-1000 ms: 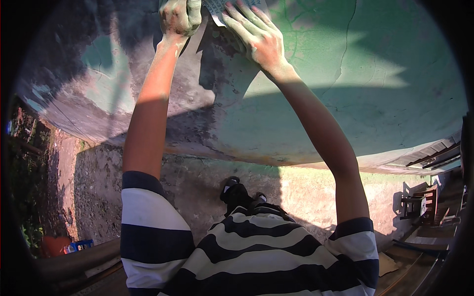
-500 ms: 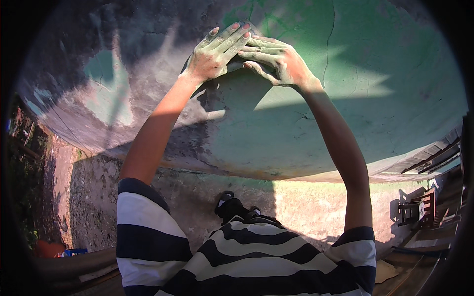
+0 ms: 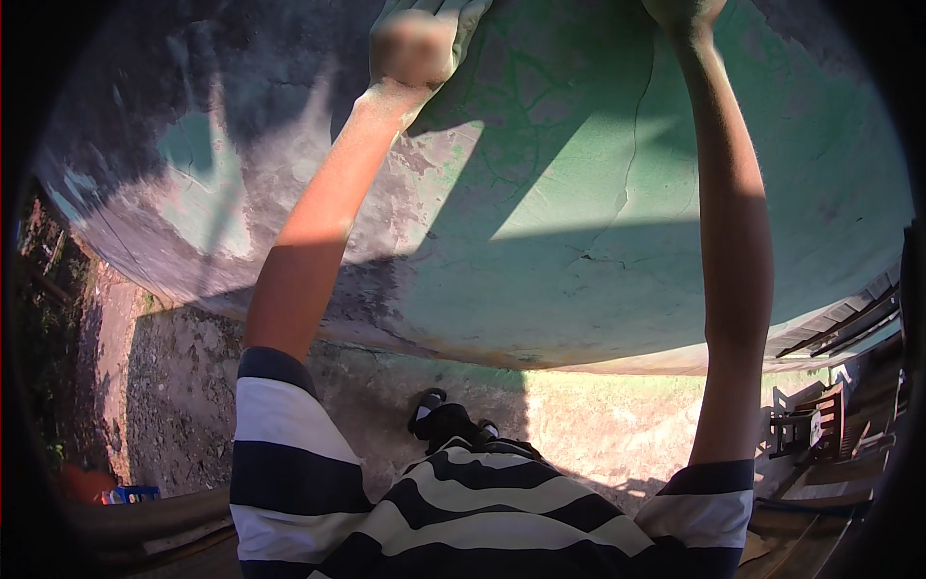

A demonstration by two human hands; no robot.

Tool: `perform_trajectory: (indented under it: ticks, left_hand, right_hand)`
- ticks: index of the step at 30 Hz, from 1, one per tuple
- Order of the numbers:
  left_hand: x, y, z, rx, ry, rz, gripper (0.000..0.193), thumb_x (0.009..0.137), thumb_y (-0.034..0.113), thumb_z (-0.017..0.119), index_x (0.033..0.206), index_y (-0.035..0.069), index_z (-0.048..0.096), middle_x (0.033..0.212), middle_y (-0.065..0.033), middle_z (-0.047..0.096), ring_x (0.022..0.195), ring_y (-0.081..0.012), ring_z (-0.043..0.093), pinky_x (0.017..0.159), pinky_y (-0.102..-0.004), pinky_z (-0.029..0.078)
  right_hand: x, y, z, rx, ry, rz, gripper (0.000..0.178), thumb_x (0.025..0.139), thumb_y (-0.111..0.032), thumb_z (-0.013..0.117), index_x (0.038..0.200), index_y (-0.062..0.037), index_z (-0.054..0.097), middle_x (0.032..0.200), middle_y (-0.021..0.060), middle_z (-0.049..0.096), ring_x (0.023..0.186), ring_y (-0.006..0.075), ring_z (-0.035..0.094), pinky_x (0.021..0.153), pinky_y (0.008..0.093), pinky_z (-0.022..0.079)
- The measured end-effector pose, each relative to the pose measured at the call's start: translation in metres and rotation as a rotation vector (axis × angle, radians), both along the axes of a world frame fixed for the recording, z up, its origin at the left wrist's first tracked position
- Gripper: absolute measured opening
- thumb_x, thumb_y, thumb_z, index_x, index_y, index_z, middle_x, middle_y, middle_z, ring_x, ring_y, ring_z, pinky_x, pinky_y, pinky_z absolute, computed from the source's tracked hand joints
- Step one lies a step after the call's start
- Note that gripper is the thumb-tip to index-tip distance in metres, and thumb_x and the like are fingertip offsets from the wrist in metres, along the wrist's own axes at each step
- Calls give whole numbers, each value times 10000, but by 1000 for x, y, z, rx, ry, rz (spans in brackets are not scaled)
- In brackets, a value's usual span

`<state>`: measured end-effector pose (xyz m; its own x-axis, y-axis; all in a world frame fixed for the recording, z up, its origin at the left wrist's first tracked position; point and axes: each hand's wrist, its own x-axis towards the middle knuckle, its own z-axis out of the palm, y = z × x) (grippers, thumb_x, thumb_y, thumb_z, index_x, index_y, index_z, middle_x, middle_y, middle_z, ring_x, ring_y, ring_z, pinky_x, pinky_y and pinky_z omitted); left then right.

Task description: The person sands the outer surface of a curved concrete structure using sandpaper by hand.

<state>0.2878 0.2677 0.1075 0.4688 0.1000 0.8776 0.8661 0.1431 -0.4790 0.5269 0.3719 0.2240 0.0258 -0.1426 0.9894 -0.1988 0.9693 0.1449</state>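
Note:
In front of me stands a wall (image 3: 559, 280) with green paint, grey worn patches and a thin crack running down it. My left hand (image 3: 415, 48) is raised to the upper part of the wall, its back toward me. The fingers are stretched out and pale with powder or dust, and their tips lie partly beyond the top edge. Farther right, my right hand (image 3: 687, 12) is up against the wall's upper area. Only its wrist side shows, so its fingers are hidden. I see no tool in either hand.
Rough concrete ground (image 3: 598, 410) meets the wall's foot, part sunlit and part shaded. A wooden chair (image 3: 825, 425) stands at the right, near slatted boards. Something blue (image 3: 135, 493) lies at the lower left beside an orange-red shape.
My hands were together on the wall, fingertips meeting. They have parted and gone higher, the right one moving well to the right and mostly out of the picture.

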Motion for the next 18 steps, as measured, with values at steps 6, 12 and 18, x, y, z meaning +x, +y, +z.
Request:
perform_trajectory:
  ticks: [6,12,18]
  left_hand:
    - [65,-4,-126,-47,-189,-35,210,906,313,700,859,110,732,783,-32,679,633,-177,622,577,-316,487]
    - [53,-8,-59,45,-159,42,139,878,209,723,899,73,730,850,-100,703,728,-307,687,714,-392,559]
    - [71,0,-47,46,-350,-63,220,833,2,639,1029,-71,707,1283,-241,636,1197,-398,609,993,-441,512]
  right_hand:
    - [7,15,-15,46,-21,-36,368,979,-215,613,715,15,725,471,22,571,420,81,513,438,259,408]
    - [7,4,-12,28,-6,-96,357,970,-191,607,695,4,725,466,21,574,411,89,530,421,266,402]
    - [11,20,-9,194,209,-227,167,900,-173,677,832,-22,694,564,22,554,468,101,460,455,281,361]
